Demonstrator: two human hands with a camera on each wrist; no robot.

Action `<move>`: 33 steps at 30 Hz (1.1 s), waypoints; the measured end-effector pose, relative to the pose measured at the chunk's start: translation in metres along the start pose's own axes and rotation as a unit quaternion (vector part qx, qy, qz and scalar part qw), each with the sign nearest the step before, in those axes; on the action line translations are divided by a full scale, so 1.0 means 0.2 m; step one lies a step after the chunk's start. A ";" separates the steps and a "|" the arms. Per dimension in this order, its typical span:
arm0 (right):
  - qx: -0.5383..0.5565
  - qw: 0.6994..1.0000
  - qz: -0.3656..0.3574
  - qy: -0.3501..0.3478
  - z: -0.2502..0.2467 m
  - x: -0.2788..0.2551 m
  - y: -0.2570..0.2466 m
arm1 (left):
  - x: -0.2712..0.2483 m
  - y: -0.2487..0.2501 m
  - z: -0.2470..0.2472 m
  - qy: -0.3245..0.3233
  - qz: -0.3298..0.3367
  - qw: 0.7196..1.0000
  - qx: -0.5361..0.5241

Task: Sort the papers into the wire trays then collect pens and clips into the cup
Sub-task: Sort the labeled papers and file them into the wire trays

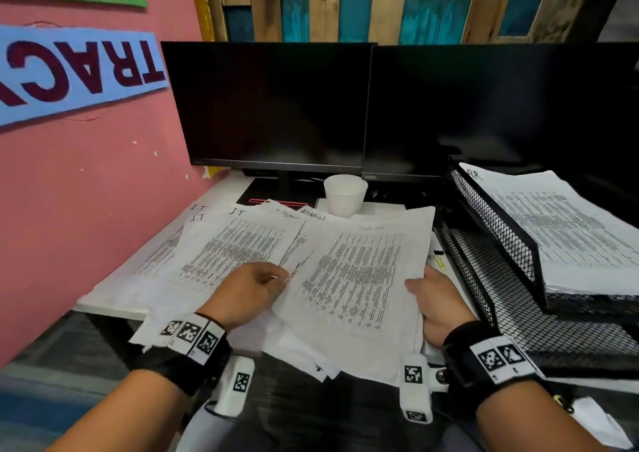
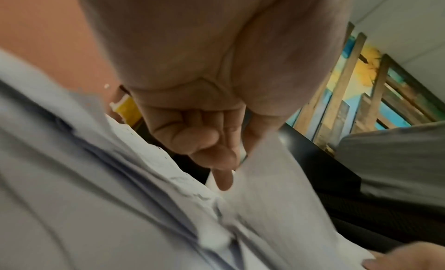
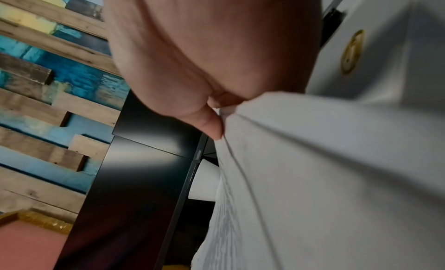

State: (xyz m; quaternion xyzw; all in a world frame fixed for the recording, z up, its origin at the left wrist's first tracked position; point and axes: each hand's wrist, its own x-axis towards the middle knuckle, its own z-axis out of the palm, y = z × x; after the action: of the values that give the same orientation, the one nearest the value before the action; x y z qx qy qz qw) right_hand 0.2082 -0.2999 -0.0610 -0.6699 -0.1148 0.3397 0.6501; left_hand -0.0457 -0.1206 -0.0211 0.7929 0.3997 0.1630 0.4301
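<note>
Printed papers (image 1: pixel 238 240), some headed IT and ADMIN, lie fanned over the white desk (image 1: pixel 103 296). One printed sheet (image 1: pixel 352 278) is lifted above them. My left hand (image 1: pixel 281 276) pinches its left edge; in the left wrist view the curled fingers (image 2: pixel 211 154) sit against the sheet (image 2: pixel 269 188). My right hand (image 1: pixel 420 280) grips its right edge, the thumb (image 3: pixel 211 125) pressed on the sheet (image 3: pixel 313 160). A white cup (image 1: pixel 345 194) stands behind the papers. A black binder clip (image 1: pixel 438 252) and a yellow paper clip (image 1: pixel 437 261) lie by the trays. I see no pens.
Black wire trays stand at the right: the upper tray (image 1: pixel 498 223) holds a stack headed HR (image 1: pixel 560 230), the lower tray (image 1: pixel 511 289) shows bare mesh. Two dark monitors (image 1: pixel 269 105) close off the back. A pink wall (image 1: pixel 86 192) bounds the left.
</note>
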 end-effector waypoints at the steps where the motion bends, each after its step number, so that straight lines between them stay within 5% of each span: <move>1: -0.004 1.000 -0.003 0.006 -0.01 0.01 0.01 | 0.01 -0.04 -0.04 0.013 -0.006 1.000 0.017; 5: 0.006 1.000 0.006 0.028 0.00 0.02 0.02 | 0.02 -0.12 -0.16 0.019 -0.022 0.988 0.154; 11: 0.014 1.000 -0.004 0.008 0.03 0.00 0.05 | 0.01 -0.20 -0.17 -0.062 -0.076 0.964 0.245; 19: -0.001 1.000 -0.010 0.017 0.01 0.02 0.05 | 0.03 -0.26 -0.26 0.047 -0.041 0.965 0.254; 25: -0.013 1.000 -0.010 0.011 0.01 0.01 0.04 | 0.03 -0.26 -0.38 -0.033 -0.040 0.966 0.255; 33: -0.007 1.000 -0.013 0.005 0.03 -0.01 0.02 | -0.01 -0.13 -0.39 -0.025 -0.007 0.984 0.174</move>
State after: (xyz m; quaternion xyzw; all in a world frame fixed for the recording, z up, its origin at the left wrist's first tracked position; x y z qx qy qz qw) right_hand 0.2021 -0.2967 -0.0647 -0.6748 -0.1223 0.3268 0.6503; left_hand -0.1076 -0.0706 0.0025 0.8568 0.4165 0.0682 0.2961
